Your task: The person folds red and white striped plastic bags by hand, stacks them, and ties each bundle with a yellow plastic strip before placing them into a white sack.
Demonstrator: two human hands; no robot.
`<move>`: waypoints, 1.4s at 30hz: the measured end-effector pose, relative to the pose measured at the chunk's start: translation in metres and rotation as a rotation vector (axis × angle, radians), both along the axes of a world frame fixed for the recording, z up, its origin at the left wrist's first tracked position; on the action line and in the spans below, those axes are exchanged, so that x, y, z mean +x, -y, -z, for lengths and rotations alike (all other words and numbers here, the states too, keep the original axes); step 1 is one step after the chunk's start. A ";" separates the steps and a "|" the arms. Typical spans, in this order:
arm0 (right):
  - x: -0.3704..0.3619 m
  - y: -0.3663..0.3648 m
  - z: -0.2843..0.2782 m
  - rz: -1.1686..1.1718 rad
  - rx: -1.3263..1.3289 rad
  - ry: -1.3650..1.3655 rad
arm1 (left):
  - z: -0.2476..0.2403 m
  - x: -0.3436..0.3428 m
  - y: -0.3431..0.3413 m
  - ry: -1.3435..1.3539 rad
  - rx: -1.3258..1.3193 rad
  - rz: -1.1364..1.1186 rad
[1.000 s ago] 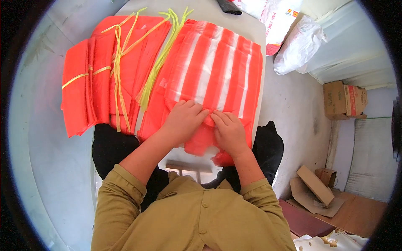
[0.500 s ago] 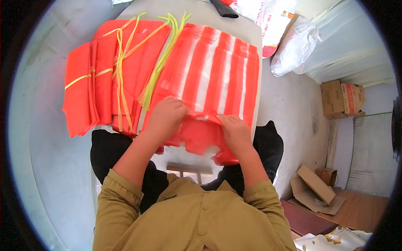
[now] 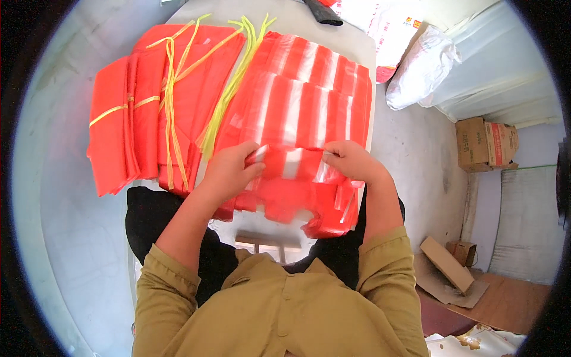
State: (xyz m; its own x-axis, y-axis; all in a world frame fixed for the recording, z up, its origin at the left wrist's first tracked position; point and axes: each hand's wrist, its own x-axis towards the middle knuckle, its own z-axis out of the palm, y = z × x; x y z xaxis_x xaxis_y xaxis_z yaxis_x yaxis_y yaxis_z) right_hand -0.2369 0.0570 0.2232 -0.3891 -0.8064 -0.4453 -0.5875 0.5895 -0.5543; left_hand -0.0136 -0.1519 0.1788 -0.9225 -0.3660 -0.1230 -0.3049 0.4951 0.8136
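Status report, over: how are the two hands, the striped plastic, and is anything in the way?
Left hand and right hand holding striped plastic at an edge. Plastic spread, layered. Yellow strips at its left; nothing blocking.

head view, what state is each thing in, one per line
red-and-white striped plastic bags, stacked, near ends crumpled
left hand, curled, gripping the bags
right hand, pinching the bags
folded red plastic bundles, banded with yellow ties
yellow-green plastic strips, loosely bunched
white plastic sack, bulging, closure unclear
brown cardboard pieces, bent
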 end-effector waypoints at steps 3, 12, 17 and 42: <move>-0.018 0.004 0.017 0.027 0.026 0.025 | 0.003 -0.009 0.000 -0.002 0.009 -0.124; -0.015 -0.009 0.029 0.213 -0.129 0.041 | 0.002 -0.024 -0.001 0.020 -0.042 -0.200; -0.012 -0.033 0.038 0.305 -0.248 0.090 | 0.003 -0.026 -0.005 0.022 -0.074 -0.215; 0.061 -0.077 0.051 0.017 -0.522 -0.665 | 0.002 -0.029 -0.010 0.023 -0.277 -0.180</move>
State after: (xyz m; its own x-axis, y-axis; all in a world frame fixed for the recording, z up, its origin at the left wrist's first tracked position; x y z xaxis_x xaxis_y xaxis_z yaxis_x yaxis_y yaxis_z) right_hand -0.1757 0.1341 0.1726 -0.4526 -0.8367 0.3085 -0.8809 0.3658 -0.3004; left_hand -0.0422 -0.1423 0.1770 -0.8383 -0.5450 -0.0162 -0.4241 0.6331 0.6476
